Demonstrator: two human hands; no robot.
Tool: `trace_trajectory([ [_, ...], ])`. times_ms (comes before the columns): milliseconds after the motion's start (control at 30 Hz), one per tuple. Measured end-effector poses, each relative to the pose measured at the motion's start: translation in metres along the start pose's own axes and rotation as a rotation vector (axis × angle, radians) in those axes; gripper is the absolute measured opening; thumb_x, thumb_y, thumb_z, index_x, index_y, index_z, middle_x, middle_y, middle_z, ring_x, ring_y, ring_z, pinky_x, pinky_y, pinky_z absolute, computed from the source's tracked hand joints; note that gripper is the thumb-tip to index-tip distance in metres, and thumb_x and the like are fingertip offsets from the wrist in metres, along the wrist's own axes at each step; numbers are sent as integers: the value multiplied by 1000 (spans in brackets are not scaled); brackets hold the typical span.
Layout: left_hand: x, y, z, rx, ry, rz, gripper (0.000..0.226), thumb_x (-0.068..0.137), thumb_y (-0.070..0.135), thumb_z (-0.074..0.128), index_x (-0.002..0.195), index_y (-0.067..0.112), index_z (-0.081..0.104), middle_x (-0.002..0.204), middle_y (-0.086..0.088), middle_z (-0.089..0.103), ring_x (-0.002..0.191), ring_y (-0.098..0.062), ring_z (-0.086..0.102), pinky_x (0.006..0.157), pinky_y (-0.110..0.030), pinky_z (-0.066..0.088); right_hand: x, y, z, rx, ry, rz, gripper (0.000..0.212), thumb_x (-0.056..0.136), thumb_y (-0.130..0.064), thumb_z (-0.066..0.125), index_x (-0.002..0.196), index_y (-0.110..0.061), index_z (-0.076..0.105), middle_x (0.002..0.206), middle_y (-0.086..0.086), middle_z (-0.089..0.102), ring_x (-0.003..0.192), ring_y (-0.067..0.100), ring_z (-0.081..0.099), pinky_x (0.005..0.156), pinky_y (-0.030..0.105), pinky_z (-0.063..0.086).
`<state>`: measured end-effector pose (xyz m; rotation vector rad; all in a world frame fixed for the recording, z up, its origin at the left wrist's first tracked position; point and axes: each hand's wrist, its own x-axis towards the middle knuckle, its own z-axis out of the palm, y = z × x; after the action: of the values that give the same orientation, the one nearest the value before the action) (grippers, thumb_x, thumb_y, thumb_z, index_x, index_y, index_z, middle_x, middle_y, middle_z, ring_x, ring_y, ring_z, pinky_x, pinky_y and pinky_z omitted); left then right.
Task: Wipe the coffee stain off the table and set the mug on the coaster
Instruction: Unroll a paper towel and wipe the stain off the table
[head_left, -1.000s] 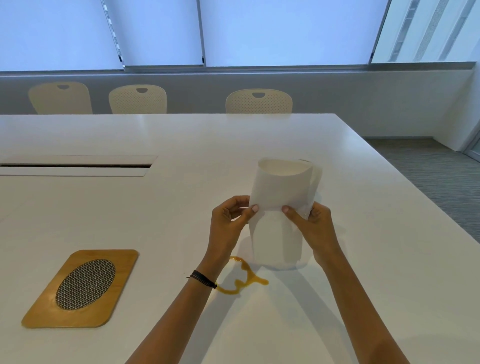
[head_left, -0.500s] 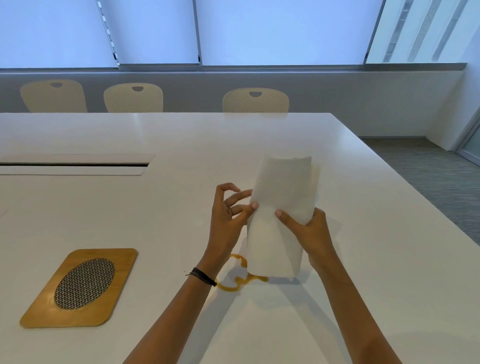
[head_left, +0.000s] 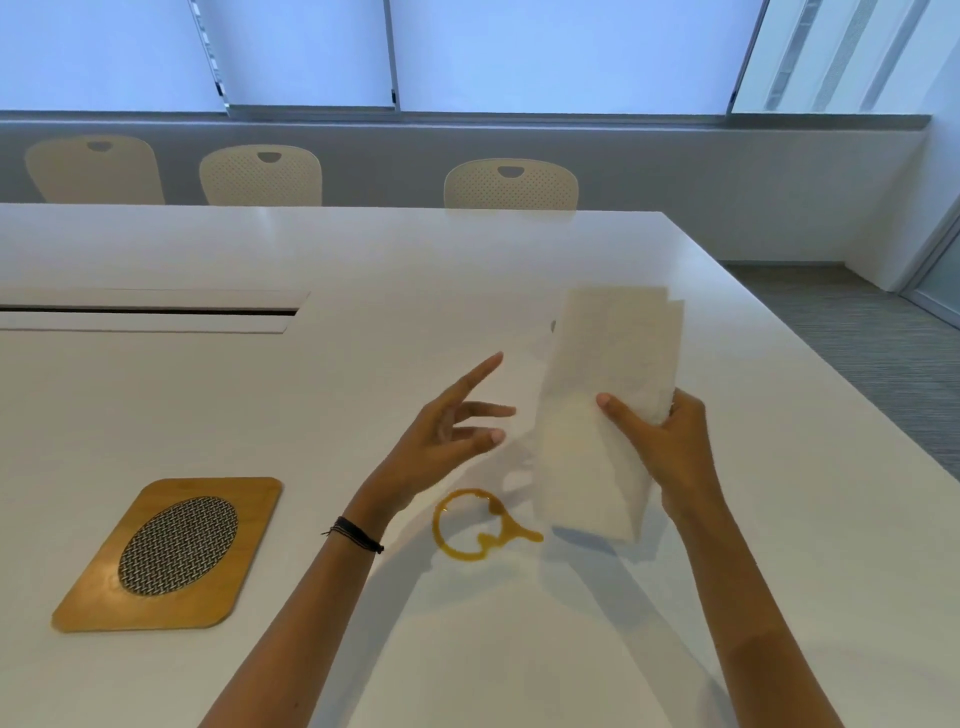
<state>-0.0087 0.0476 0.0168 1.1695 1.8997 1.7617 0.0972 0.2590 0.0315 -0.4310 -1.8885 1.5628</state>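
Note:
A folded white paper towel (head_left: 597, 415) is held upright above the white table (head_left: 363, 270) by my right hand (head_left: 662, 441), which is shut on its right edge. My left hand (head_left: 452, 431) is open just left of the towel, fingers spread, not touching it. A ring-shaped brown coffee stain (head_left: 475, 525) lies on the table below and between my hands, with the towel's lower edge just to its right. The wooden coaster (head_left: 171, 553) with an oval mesh centre lies at the front left. No mug is in view.
A long cable slot (head_left: 150, 312) with a flap runs across the table's left side. Three cream chairs (head_left: 511, 184) stand along the far edge. The table's right edge drops to grey carpet (head_left: 872, 353).
My left hand has let go of the paper towel and opened. The towel has been folded narrower and shifted right in my right hand, uncovering the whole stain.

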Motion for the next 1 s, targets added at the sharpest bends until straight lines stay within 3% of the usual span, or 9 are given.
trace_trajectory([
  [133,-8,-21,-32,172,152,-108,45,89,24,59,132,31,48,131,18,55,122,-8,54,100,-28,46,3,-5,-1,-214,143,-176,13,79,-24,73,80,-18,61,72,-6,63,61,4,61,52,14,46],
  [200,-11,-36,-50,338,194,-171,40,91,21,57,129,26,50,135,7,52,126,-15,50,102,-28,38,0,-6,3,-349,144,-342,17,82,-16,70,72,-18,56,62,-3,58,52,-4,53,47,3,37],
  [267,-13,-49,-64,498,213,-217,37,91,18,57,128,18,52,137,-1,52,129,-20,47,103,-26,34,-6,-4,11,-506,74,-474,15,84,-9,67,71,-13,60,56,3,59,46,-5,52,45,4,32],
  [333,-18,-60,-74,568,221,-259,38,92,17,56,129,12,53,139,-7,50,131,-23,44,106,-28,32,-12,1,22,-679,-18,-524,7,84,-9,66,89,-6,71,69,14,71,53,18,65,51,15,38],
  [400,-22,-70,-81,608,197,-319,40,94,21,52,133,11,49,144,-9,44,136,-24,38,112,-34,27,-19,11,31,-799,-164,-503,22,84,-10,65,105,-11,70,85,13,75,70,31,69,57,27,48],
  [533,-28,-86,-85,745,130,-385,46,98,29,42,142,16,37,154,-7,27,145,-21,16,119,-43,5,-29,32,46,-864,-474,-491,34,85,-11,61,118,-18,64,127,2,63,106,20,61,78,35,52],
  [700,-26,-94,-85,907,133,-366,48,100,34,35,144,16,32,156,-6,23,146,-21,16,118,-43,8,-30,57,50,-859,-709,-404,40,90,-19,55,129,-28,54,150,-3,37,131,16,36,116,45,11],
  [800,-28,-99,-85,956,139,-364,48,100,36,32,145,19,29,157,-3,22,146,-19,16,119,-39,9,-33,65,52,-824,-836,-338,44,96,-24,45,139,-31,39,157,-4,20,144,13,15,117,51,-4],
  [1000,-28,-105,-86,992,143,-363,48,100,36,29,145,21,28,157,-1,22,146,-17,16,119,-38,8,-49,73,59,-946,-964,-313,47,102,-31,22,148,-34,10,159,-8,-2,145,8,-10,117,49,-10],
])
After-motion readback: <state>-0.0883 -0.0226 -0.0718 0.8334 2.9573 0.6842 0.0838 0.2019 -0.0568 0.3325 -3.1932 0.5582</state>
